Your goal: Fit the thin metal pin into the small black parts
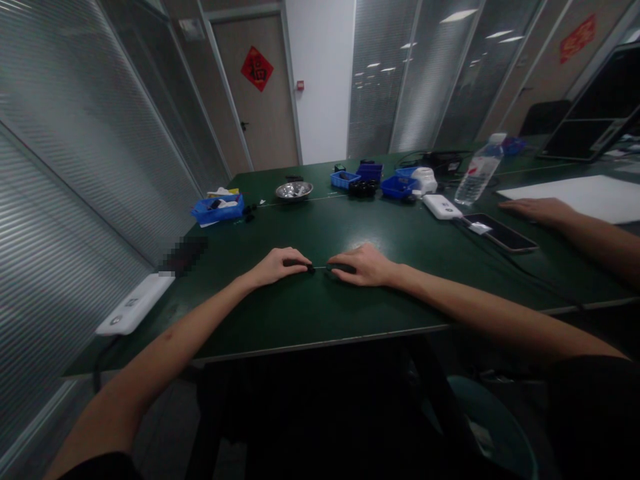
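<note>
Near the front of the green table, my left hand [281, 265] is closed around a small black part [297, 263]. My right hand [369, 264] grips the dark handle of what looks like a screwdriver [342, 268], held level just above the tabletop. Its thin, bright shaft spans the short gap between my hands and ends at the black part. My fingers cover much of both things, and the part's exact kind cannot be made out.
On the green table [250, 327] stand a metal bowl [294, 192], blue bins [218, 209] with small parts, a water bottle [481, 170], a white power bank [442, 207] and a phone [501, 233]. Another person's hand [540, 209] rests at the right. A white device [135, 305] lies left.
</note>
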The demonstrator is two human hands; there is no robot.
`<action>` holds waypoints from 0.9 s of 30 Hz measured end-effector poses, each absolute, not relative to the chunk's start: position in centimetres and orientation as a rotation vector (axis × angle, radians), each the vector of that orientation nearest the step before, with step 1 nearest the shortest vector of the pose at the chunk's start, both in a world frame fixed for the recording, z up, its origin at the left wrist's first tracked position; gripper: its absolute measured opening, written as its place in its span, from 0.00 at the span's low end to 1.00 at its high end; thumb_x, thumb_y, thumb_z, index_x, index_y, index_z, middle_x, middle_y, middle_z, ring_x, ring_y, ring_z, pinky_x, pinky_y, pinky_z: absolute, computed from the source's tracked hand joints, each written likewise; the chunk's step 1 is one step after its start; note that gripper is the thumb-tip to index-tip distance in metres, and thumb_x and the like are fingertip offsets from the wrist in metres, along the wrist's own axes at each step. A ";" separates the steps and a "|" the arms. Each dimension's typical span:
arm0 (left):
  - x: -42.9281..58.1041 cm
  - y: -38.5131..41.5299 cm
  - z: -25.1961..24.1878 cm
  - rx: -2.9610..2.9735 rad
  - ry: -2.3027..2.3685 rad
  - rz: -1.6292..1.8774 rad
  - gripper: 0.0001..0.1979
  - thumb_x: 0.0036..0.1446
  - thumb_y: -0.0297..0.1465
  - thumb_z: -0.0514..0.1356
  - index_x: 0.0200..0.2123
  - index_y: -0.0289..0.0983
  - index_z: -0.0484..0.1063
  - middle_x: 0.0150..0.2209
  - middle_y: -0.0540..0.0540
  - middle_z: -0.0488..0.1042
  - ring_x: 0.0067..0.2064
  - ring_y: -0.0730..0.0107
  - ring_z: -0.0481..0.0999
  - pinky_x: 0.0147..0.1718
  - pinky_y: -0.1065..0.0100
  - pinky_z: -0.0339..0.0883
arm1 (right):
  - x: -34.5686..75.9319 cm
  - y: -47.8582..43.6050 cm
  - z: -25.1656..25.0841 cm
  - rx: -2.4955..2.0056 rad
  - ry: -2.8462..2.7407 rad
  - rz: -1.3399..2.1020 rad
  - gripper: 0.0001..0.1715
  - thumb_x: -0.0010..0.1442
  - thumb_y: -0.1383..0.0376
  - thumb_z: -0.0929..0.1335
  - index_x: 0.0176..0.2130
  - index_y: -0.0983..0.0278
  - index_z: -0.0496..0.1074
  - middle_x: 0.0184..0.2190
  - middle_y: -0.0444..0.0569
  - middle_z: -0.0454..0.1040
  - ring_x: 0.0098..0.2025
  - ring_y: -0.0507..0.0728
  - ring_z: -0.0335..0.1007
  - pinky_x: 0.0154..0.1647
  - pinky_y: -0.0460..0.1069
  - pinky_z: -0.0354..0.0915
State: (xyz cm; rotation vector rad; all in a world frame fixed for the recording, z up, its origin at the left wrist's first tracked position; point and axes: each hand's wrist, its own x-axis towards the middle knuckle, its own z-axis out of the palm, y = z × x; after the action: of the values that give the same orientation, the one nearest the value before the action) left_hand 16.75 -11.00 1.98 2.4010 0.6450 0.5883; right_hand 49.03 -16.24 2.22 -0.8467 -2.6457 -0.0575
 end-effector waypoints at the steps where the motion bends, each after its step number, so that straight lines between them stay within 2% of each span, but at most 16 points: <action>1: 16.8 -11.0 1.9 2.404 0.647 0.590 0.14 0.70 0.38 0.64 0.54 0.41 0.82 0.49 0.42 0.82 0.48 0.62 0.78 0.46 0.62 0.70 | 49.0 -16.2 2.1 -0.828 -2.643 -0.074 0.27 0.76 0.52 0.62 0.60 0.64 0.77 0.46 0.53 0.85 0.34 0.56 0.79 0.36 0.49 0.65; 6: 17.2 -11.1 1.4 2.394 0.618 0.642 0.14 0.70 0.37 0.64 0.54 0.41 0.83 0.49 0.42 0.82 0.49 0.62 0.78 0.49 0.61 0.70 | 48.5 -16.1 1.5 -0.792 -2.604 -0.167 0.26 0.77 0.52 0.61 0.61 0.64 0.76 0.48 0.54 0.84 0.35 0.55 0.79 0.34 0.49 0.64; 11: 18.0 -11.7 1.3 2.384 0.556 0.642 0.14 0.70 0.38 0.64 0.55 0.41 0.82 0.49 0.42 0.81 0.51 0.61 0.78 0.53 0.59 0.70 | 48.0 -16.4 1.5 -0.804 -2.624 -0.245 0.27 0.78 0.52 0.61 0.62 0.63 0.75 0.42 0.53 0.84 0.32 0.55 0.76 0.31 0.49 0.59; 15: 18.4 -12.0 1.7 2.378 0.588 0.602 0.18 0.70 0.39 0.64 0.59 0.41 0.79 0.48 0.42 0.80 0.47 0.62 0.77 0.47 0.62 0.70 | 47.8 -16.7 1.6 -0.884 -2.578 -0.266 0.26 0.77 0.53 0.61 0.60 0.63 0.77 0.39 0.52 0.83 0.31 0.54 0.75 0.30 0.49 0.56; 19: 18.4 -12.0 1.7 2.385 0.654 0.572 0.24 0.68 0.39 0.66 0.65 0.42 0.74 0.44 0.44 0.77 0.41 0.66 0.75 0.41 0.65 0.68 | 47.7 -16.9 1.7 -1.003 -2.522 -0.229 0.26 0.76 0.53 0.62 0.60 0.63 0.78 0.40 0.53 0.84 0.32 0.55 0.76 0.32 0.49 0.58; 24: 18.3 -12.1 1.8 2.339 0.687 0.550 0.32 0.68 0.38 0.65 0.72 0.43 0.64 0.47 0.45 0.79 0.43 0.66 0.76 0.42 0.64 0.67 | 48.3 -16.3 1.8 -1.148 -2.475 -0.181 0.26 0.75 0.53 0.62 0.59 0.63 0.79 0.44 0.53 0.85 0.36 0.58 0.79 0.36 0.50 0.62; 27: 17.9 -12.0 2.2 2.339 0.678 0.524 0.31 0.68 0.37 0.65 0.71 0.42 0.64 0.48 0.45 0.79 0.44 0.66 0.77 0.43 0.64 0.67 | 48.9 -15.7 1.7 -1.282 -2.424 -0.179 0.25 0.74 0.52 0.63 0.57 0.62 0.80 0.43 0.53 0.85 0.37 0.60 0.80 0.37 0.51 0.64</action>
State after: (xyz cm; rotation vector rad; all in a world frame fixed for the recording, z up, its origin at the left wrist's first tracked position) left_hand 17.94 -11.99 2.17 2.3386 0.6783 0.5243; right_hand 48.86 -15.67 1.73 -1.2819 -2.4243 -0.1791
